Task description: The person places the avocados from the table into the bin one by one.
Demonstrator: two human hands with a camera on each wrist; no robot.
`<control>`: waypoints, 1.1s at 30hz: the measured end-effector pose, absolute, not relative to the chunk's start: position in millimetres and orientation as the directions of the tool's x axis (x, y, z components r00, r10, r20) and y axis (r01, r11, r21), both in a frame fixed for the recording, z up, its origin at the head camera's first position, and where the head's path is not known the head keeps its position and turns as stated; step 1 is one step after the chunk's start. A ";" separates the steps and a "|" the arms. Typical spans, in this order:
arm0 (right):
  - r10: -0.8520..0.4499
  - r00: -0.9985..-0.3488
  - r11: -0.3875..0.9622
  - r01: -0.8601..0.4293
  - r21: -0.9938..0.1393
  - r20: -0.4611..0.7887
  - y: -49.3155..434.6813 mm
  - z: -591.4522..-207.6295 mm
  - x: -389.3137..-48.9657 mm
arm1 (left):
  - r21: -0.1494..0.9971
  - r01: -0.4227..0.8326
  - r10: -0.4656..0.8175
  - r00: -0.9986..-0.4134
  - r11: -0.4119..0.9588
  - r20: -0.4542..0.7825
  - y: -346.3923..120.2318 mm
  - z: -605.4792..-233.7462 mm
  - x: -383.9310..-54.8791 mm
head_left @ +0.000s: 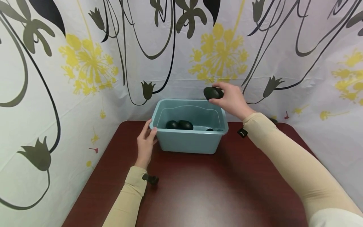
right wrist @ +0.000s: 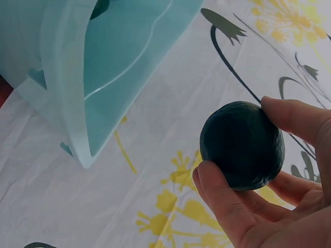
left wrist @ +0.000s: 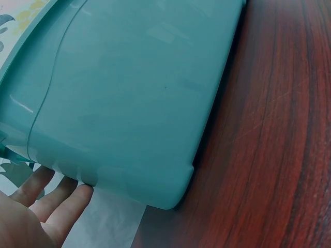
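Note:
A dark green avocado point(head_left: 213, 93) is pinched between the thumb and fingers of my right hand point(head_left: 233, 100), above the right back rim of a light blue plastic bin point(head_left: 187, 142). In the right wrist view the avocado point(right wrist: 242, 145) is round and rough-skinned, apart from the bin. My left hand point(head_left: 145, 145) holds the bin's left front corner; in the left wrist view several fingers point(left wrist: 67, 209) touch the wall. Inside the bin, two dark avocados point(head_left: 185, 125) lie side by side at the left. Small dark shapes show farther right, mostly hidden by the front rim.
The bin stands at the far part of a dark reddish wooden table point(head_left: 181, 189). Behind and beside the table hangs a white cloth point(head_left: 119, 69) with flower prints. A dark object point(head_left: 273, 120), partly hidden by the right sleeve, lies near the table's back edge.

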State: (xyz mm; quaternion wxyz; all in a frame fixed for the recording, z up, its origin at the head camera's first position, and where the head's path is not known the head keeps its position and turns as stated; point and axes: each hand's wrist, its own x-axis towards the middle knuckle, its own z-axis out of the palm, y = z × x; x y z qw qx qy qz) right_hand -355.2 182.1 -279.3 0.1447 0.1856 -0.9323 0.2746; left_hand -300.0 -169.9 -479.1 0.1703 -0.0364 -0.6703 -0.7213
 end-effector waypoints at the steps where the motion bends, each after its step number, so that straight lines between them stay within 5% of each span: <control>1: -0.272 -0.891 0.781 -0.425 -0.458 0.362 180.4 -279.7 -357.4 | 0.953 0.300 -0.199 -0.937 -0.038 0.287 -170.0 -479.2 -299.7; 22: -0.340 -0.906 0.781 -0.421 -0.461 0.252 164.7 -289.0 -378.8 | 0.953 0.297 -0.172 -0.943 -0.052 0.285 -165.1 -453.6 -280.0; 33: -0.367 -0.902 0.785 -0.432 -0.444 0.230 161.2 -293.0 -382.6 | 0.949 0.310 -0.196 -0.935 -0.052 0.295 -170.2 -478.4 -299.9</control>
